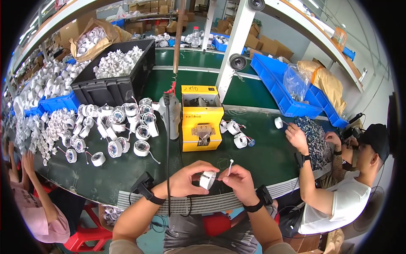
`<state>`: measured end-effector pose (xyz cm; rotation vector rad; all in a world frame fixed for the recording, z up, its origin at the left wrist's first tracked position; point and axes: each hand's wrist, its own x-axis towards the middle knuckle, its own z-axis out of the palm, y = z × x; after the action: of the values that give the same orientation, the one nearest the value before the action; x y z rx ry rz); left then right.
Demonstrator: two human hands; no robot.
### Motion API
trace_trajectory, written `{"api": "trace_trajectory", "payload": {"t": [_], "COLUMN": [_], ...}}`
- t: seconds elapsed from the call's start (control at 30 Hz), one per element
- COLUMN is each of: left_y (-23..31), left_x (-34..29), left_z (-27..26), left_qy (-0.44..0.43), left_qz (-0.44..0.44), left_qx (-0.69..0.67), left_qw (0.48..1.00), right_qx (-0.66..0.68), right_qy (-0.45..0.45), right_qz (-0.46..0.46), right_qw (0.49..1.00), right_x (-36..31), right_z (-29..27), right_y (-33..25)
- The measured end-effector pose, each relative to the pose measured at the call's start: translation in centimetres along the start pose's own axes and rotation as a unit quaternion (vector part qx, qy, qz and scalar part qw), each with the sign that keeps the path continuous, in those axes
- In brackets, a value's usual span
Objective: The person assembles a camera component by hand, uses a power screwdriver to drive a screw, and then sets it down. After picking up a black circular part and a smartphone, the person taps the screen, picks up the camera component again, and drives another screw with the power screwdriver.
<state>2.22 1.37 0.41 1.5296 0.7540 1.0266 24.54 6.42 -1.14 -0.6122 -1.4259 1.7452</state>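
Observation:
Near the table's front edge, my left hand [185,180] grips a short white round plastic housing [207,180] between thumb and fingers. My right hand [240,182] is closed in a pinch on the thin wire [219,179] that comes out of the housing. A white cable end [231,162] sticks up above those fingertips. Just beyond my hands stands a yellow box-shaped machine [201,122] with an open top and a metal fitting on its front. A grey hand tool [170,116] hangs beside it on a coiled cord.
Several white housings with wires [114,148] lie to the left, a few more [240,140] right of the machine. Farther left stand a black crate [122,86] and heaped white parts [50,80]. Blue trays [292,108] sit at right. A co-worker's hand [297,137] reaches toward another housing [278,122].

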Motion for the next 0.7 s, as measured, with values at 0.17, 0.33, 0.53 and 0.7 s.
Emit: {"api": "trace_trajectory", "payload": {"t": [0.17,0.33,0.53,0.7], "left_y": [-0.1,-0.1,-0.8,-1.1], "left_x": [-0.1,0.0,0.1,0.1], "left_z": [-0.1,-0.8,-1.0,-0.8], "left_qy": [-0.050,-0.030,0.024,0.031], "left_qz": [-0.036,-0.132,-0.153,-0.172], "left_qx": [-0.125,-0.222,-0.332,-0.343], "left_qw": [0.990,0.966,0.931,0.923], "right_qx": [0.079,-0.007,-0.327,-0.340], "right_qy": [-0.046,-0.041,0.072,0.159], "right_qz": [-0.008,-0.069,-0.203,-0.175], "right_qw": [0.996,0.997,0.920,0.910], "right_x": [0.0,-0.2,-0.6,-0.9], "right_z": [0.0,0.2,2.7,4.2], "right_y": [0.3,0.6,0.2,0.3]}}
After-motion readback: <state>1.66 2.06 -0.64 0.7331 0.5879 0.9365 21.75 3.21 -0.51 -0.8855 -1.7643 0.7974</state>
